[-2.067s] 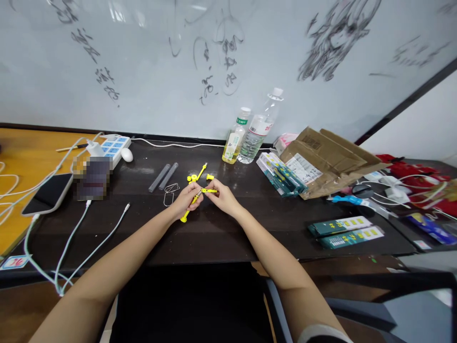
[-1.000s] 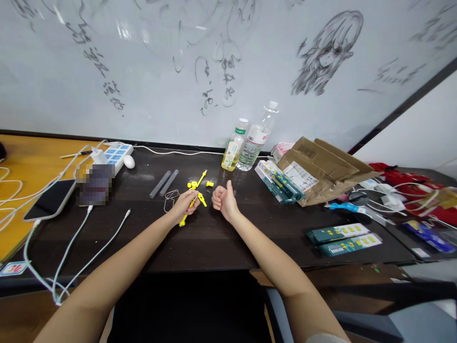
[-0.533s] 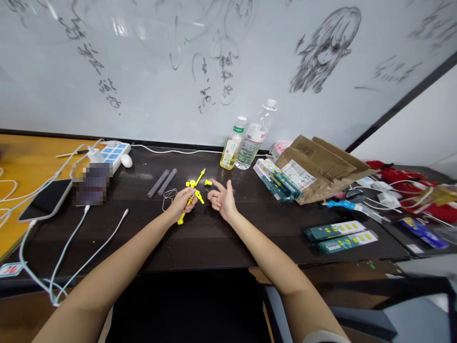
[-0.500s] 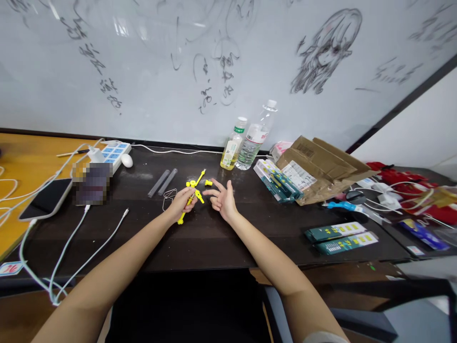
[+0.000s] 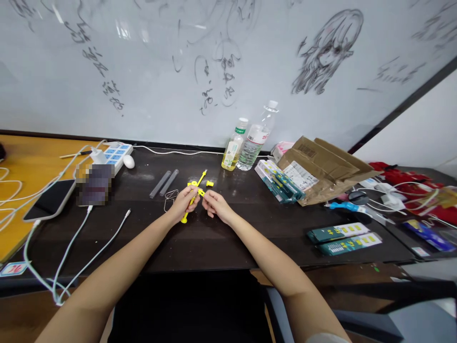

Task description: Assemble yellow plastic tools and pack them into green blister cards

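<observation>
My left hand [image 5: 183, 204] is closed around a thin yellow plastic assembly [image 5: 184, 219], whose lower end pokes out below the fingers. A yellow rod [image 5: 202, 177] with a pale tip slants up beyond that hand; whether it joins the held part I cannot tell. My right hand [image 5: 218, 206] has its thumb and fingertips closed on a short yellow arm [image 5: 201, 192] that sticks out from the left hand's grip. A small loose yellow piece [image 5: 210, 183] lies on the dark table just beyond the right fingertips. A bent wire loop [image 5: 170, 200] is left of the left hand.
Two clear tubes [image 5: 160, 184] lie left of the hands. Two bottles [image 5: 231, 152] stand at the whiteboard. A torn cardboard box [image 5: 321, 166] and green-and-white boxes [image 5: 344, 238] are on the right. A phone [image 5: 50, 200], a power strip [image 5: 119, 156] and cables occupy the left.
My right hand was open with fingers spread; it has moved left and closed on the yellow arm at the left hand. My left hand keeps its grip.
</observation>
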Demonstrator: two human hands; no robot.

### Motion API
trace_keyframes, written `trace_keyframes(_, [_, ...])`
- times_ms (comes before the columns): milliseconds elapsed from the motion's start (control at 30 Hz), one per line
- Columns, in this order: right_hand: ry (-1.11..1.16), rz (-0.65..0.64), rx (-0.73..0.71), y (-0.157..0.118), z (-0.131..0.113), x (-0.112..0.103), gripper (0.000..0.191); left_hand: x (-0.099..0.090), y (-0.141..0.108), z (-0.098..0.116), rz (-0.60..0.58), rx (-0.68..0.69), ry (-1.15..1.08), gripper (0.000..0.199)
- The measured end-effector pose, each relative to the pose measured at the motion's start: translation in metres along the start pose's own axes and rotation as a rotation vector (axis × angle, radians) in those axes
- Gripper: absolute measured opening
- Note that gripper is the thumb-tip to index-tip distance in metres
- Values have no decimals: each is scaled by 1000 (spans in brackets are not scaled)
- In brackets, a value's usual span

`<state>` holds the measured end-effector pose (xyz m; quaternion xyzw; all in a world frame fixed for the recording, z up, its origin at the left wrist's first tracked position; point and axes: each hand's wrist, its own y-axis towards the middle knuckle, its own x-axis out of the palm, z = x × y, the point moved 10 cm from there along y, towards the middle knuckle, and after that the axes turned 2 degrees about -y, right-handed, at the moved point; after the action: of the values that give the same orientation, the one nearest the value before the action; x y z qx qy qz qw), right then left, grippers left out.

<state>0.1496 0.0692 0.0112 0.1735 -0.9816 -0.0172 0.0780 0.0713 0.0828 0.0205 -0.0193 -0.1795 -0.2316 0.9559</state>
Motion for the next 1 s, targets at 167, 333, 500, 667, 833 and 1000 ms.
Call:
trace_keyframes(167, [63, 227, -125, 0, -19, -32, 35, 2, 1, -11, -24, -71, 107, 39])
trace_keyframes(333, [78, 360, -173, -2, -29, -52, 37, 17, -3, -23, -169, -114, 274, 46])
trace_keyframes(500, [26, 456, -222, -6, -36, -66, 40, 22, -4, -29, -221, -127, 299, 45])
trace_keyframes(667, [19, 457, -249, -6, -39, -67, 41, 18, -3, -38, -189, -198, 147, 47])
trace_keyframes(833, [65, 462, -247, -6, -38, -70, 40, 18, -6, -33, -195, -210, 143, 44])
trace_keyframes(1000, [144, 420, -211, -5, -39, -67, 38, 25, -11, -34, -246, -247, 185, 43])
